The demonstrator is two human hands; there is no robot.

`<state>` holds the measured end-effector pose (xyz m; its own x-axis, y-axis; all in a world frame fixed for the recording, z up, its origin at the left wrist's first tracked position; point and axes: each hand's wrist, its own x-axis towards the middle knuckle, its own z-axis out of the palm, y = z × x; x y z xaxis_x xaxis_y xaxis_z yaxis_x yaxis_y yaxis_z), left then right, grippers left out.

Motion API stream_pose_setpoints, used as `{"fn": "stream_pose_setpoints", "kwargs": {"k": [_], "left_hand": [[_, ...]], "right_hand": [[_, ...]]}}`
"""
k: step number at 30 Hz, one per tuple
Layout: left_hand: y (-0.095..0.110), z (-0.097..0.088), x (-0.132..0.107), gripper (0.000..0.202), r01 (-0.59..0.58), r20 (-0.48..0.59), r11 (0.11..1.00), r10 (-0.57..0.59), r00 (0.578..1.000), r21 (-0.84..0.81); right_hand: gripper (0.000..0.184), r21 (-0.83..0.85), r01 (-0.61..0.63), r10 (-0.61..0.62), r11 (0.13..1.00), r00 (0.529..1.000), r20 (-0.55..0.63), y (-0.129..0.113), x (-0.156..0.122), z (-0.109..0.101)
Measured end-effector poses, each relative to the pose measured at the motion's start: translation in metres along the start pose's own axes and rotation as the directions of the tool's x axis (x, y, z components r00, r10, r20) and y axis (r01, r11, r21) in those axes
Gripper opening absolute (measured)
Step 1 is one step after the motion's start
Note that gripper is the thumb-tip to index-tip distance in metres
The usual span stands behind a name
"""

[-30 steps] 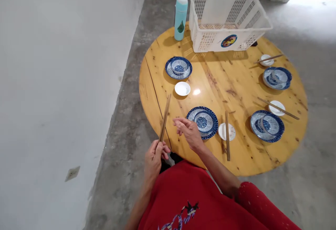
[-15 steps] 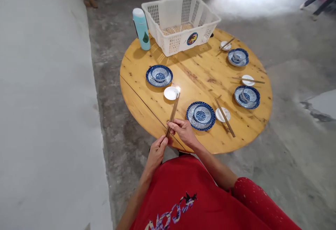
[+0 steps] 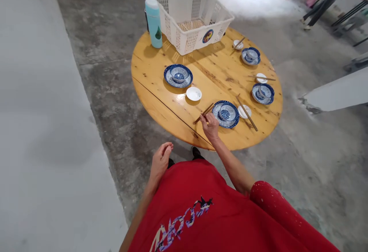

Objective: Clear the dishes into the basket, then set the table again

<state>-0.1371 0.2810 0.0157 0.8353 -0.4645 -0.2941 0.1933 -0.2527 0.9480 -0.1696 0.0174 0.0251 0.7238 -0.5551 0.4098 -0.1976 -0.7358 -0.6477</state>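
Observation:
My right hand (image 3: pixel 210 126) holds a pair of brown chopsticks (image 3: pixel 207 109) in a pinch over the near part of the round wooden table. Just right of it is a blue-and-white plate (image 3: pixel 237 121) with a bowl (image 3: pixel 227 112) on it. A small white saucer (image 3: pixel 194 94) lies beyond the chopsticks, beside another patterned plate (image 3: pixel 167 78) that carries a bowl (image 3: pixel 179 74). My left hand (image 3: pixel 161 160) hangs off the table's near edge, its fingers drawn together with nothing visible in them.
On the table (image 3: pixel 155 91), a white plastic basket (image 3: pixel 198 39) and a blue bottle (image 3: pixel 154 23) stand at the back. Chopsticks (image 3: pixel 247 114) rest across a saucer at the right; two similar settings lie farther off. A white wall (image 3: pixel 43 129) rises at left. A person (image 3: pixel 324 8) stands far right.
My left hand has let go of the chopsticks and drawn back toward my body. My right hand has carried them rightward, lower and more slanted, near the closest plate. The view has shifted.

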Motion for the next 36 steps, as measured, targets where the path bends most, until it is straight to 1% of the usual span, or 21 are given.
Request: {"fn": "stream_pose_setpoints", "kwargs": {"k": [2,4,6,7,8,10,11,12,13,15,17,19,23,27,30,33,36], "left_hand": [[0.000,-0.003,0.001,0.038,-0.005,0.031,1.000,0.005,0.999,-0.007],[0.004,-0.005,0.005,0.037,-0.036,0.063,0.999,0.036,0.997,0.008],[0.010,-0.006,0.012,0.036,-0.094,0.084,0.995,0.090,0.992,0.044],[0.014,-0.006,0.016,0.036,-0.125,0.090,0.990,0.120,0.989,0.060],[0.018,-0.006,0.020,0.037,-0.154,0.097,0.986,0.146,0.984,0.072],[0.025,-0.003,0.028,0.039,-0.190,0.127,0.979,0.180,0.975,0.073],[0.028,0.000,0.031,0.040,-0.192,0.153,0.979,0.181,0.972,0.065],[0.031,0.003,0.033,0.041,-0.185,0.186,0.981,0.172,0.967,0.051],[0.033,0.007,0.035,0.042,-0.164,0.233,0.986,0.152,0.960,0.030],[0.038,0.015,0.037,0.043,-0.085,0.350,0.996,0.090,0.932,-0.030],[0.043,0.025,0.036,0.045,0.014,0.453,0.996,0.028,0.891,-0.089],[0.048,0.034,0.037,0.044,0.094,0.501,0.987,-0.018,0.865,-0.127],[0.055,0.046,0.046,0.044,0.173,0.500,0.975,-0.082,0.862,-0.140],[0.061,0.053,0.062,0.048,0.185,0.482,0.980,-0.127,0.867,-0.075],[0.065,0.061,0.072,0.047,0.196,0.461,0.980,-0.154,0.874,-0.045],[0.067,0.069,0.080,0.047,0.216,0.472,0.976,-0.184,0.862,-0.015],[0.067,0.074,0.088,0.046,0.230,0.500,0.973,-0.200,0.843,0.003]], "right_hand": [[0.034,0.005,-0.033,0.033,0.999,0.999,-0.010,-0.006,0.001,0.000],[0.038,0.028,-0.102,0.102,0.994,0.994,-0.024,-0.016,0.005,-0.003],[0.040,0.141,-0.221,0.222,0.965,0.975,0.011,-0.030,0.007,-0.006],[0.040,0.238,-0.302,0.296,0.923,0.953,0.061,-0.037,0.007,-0.008],[0.039,0.347,-0.392,0.368,0.852,0.920,0.135,-0.044,0.007,-0.009],[0.038,0.523,-0.553,0.458,0.649,0.832,0.312,-0.056,0.004,-0.011],[0.039,0.570,-0.610,0.474,0.550,0.791,0.387,-0.060,0.002,-0.013],[0.040,0.594,-0.650,0.478,0.474,0.756,0.446,-0.063,0.001,-0.014],[0.041,0.601,-0.679,0.476,0.421,0.730,0.490,-0.064,-0.001,-0.015],[0.041,0.599,-0.714,0.469,0.362,0.695,0.545,-0.062,-0.002,-0.017],[0.040,0.598,-0.731,0.466,0.330,0.677,0.570,-0.056,0.000,-0.019],[0.039,0.600,-0.741,0.465,0.301,0.663,0.587,-0.048,0.006,-0.020],[0.040,0.600,-0.763,0.435,0.239,0.637,0.637,-0.031,0.022,-0.013],[0.042,0.613,-0.772,0.402,0.169,0.622,0.672,-0.013,0.035,-0.001],[0.042,0.615,-0.777,0.383,0.137,0.614,0.690,0.000,0.043,0.003],[0.043,0.603,-0.790,0.385,0.108,0.592,0.708,0.011,0.049,0.005],[0.044,0.591,-0.803,0.398,0.077,0.568,0.720,0.019,0.052,0.006]]}}
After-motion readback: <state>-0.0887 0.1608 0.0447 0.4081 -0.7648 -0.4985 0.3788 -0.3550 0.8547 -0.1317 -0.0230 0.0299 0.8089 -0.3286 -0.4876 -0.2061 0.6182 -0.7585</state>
